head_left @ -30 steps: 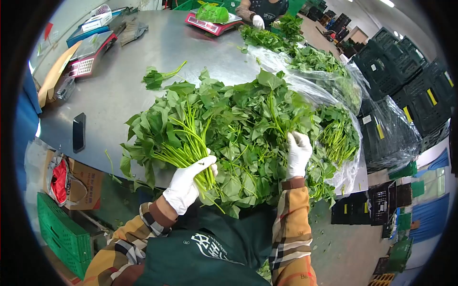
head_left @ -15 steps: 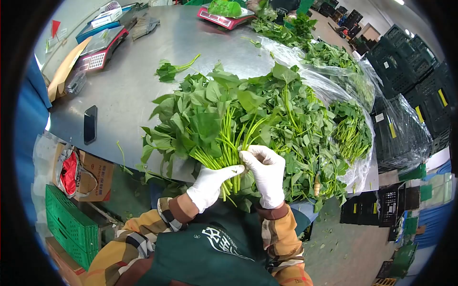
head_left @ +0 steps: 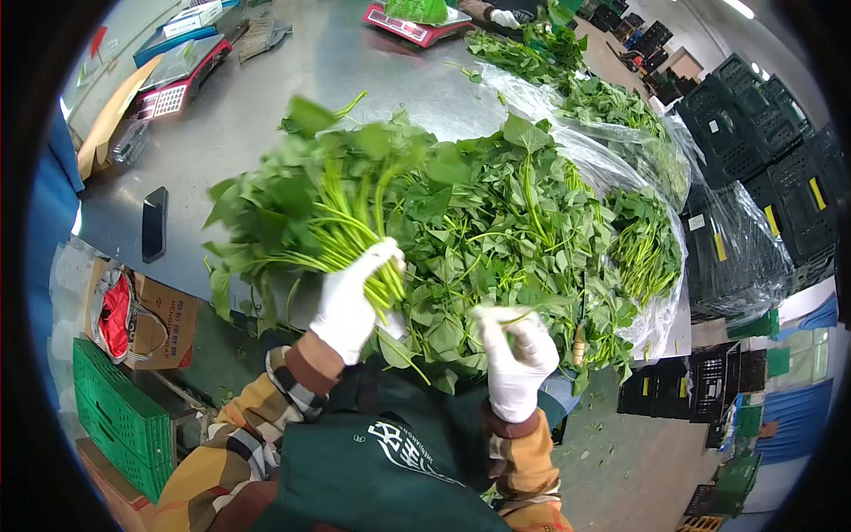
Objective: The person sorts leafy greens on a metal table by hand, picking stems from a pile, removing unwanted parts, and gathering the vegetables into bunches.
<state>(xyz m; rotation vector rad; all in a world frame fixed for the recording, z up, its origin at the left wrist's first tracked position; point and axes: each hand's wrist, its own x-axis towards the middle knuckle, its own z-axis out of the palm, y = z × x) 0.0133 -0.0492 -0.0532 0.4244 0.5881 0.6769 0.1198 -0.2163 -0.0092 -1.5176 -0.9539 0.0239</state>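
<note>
My left hand [head_left: 347, 306], in a white glove, is wrapped round the light green stems of a bunch of leafy greens [head_left: 341, 217]. The bunch tilts to the left, its leaves fanned out and slightly blurred. To the right, my gloved right hand [head_left: 519, 363] hovers at the near edge of the pile, thumb and fingertips pinched on a thin leafy sprig [head_left: 536, 304]. A big pile of the same greens [head_left: 532, 230] covers the table beyond both hands. Close to my right hand, a wooden-handled tool [head_left: 580, 346] lies among the leaves, its other end partly hidden.
A phone [head_left: 154, 225] lies on the metal table [head_left: 239, 115]. Two red scales [head_left: 412, 27] stand toward the back. Clear plastic sheeting [head_left: 612, 173] lies under the greens at right. A co-worker's gloved hand [head_left: 503, 18] is at the far end. Dark crates [head_left: 745, 115] stack up at right.
My left hand has moved left with the bunch, tilting it over. My right hand has come away from the bunch, moving right and slightly toward me, with a thin sprig at its fingertips.
</note>
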